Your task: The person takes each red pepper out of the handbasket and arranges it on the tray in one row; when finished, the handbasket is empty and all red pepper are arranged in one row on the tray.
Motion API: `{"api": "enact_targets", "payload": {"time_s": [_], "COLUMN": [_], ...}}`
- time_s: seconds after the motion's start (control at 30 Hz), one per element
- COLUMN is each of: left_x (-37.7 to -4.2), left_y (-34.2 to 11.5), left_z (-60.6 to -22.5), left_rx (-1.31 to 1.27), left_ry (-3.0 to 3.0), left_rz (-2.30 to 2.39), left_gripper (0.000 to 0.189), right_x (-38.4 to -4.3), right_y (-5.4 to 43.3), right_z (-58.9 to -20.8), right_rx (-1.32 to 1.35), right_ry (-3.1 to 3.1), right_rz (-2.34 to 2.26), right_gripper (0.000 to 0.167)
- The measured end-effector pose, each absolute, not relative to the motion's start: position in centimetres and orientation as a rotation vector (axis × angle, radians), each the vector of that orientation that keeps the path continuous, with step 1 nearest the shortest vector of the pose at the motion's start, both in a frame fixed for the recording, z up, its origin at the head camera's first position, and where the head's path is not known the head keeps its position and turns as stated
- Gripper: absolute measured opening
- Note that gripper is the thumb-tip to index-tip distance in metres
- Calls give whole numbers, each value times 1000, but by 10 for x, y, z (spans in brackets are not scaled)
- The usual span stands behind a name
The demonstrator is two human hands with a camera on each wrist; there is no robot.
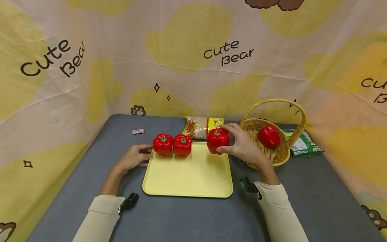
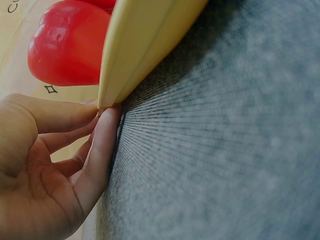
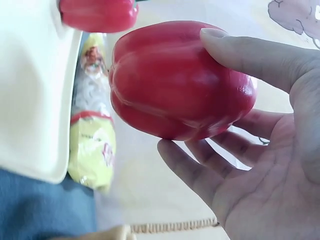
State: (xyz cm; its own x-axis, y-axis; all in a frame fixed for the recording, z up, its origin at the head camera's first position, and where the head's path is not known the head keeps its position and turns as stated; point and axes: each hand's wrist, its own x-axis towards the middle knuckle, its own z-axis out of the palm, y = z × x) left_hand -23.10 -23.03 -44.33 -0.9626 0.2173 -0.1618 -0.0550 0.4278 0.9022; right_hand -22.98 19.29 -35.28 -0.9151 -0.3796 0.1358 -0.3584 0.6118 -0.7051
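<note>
A yellow tray (image 1: 187, 178) carries two red bell peppers side by side, the left one (image 1: 163, 146) by its left edge and the other (image 1: 182, 148) close against it. My left hand (image 1: 132, 159) pinches the tray's left rim between thumb and fingers; the left wrist view shows the thumb (image 2: 65, 116) at the rim's upper side. With my right hand (image 1: 245, 145) I grip a third red bell pepper (image 1: 216, 144) over the tray's back right corner. In the right wrist view the thumb (image 3: 250, 57) lies on one side of this pepper and the fingers on the other.
At the right stands a wicker basket (image 1: 284, 160) with a tall handle and another red bell pepper (image 1: 268, 136) inside. A green packet (image 1: 306, 146) lies behind it. Beyond the tray sits a yellow-and-clear food bag (image 1: 199, 127). A small pink wrapped candy (image 1: 138, 131) is at back left.
</note>
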Motion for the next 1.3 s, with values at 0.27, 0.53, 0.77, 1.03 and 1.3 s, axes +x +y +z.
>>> {"api": "enact_targets", "payload": {"time_s": [0.27, 0.53, 0.77, 1.03, 1.3], "left_x": [-229, -230, -230, -230, -230], "left_y": [-226, -228, -229, -229, -231], "left_z": [-441, -442, -442, -441, -440], "left_rx": [140, 132, 130, 129, 130], "left_ry": [2439, 2436, 2438, 2438, 2430], "left_rz": [1540, 1546, 1543, 1544, 1544], "left_gripper": [52, 51, 51, 51, 51], "right_x": [-231, -233, -234, -237, -241], "right_y": [179, 171, 165, 157, 154], "right_z": [-358, -367, -374, -382, -390], "right_rx": [-693, -743, -721, -696, -692], "right_ry": [2787, 2743, 2723, 2709, 2697], "right_rz": [-1232, -1327, -1362, -1358, -1372], "right_gripper": [87, 82, 81, 82, 84]}}
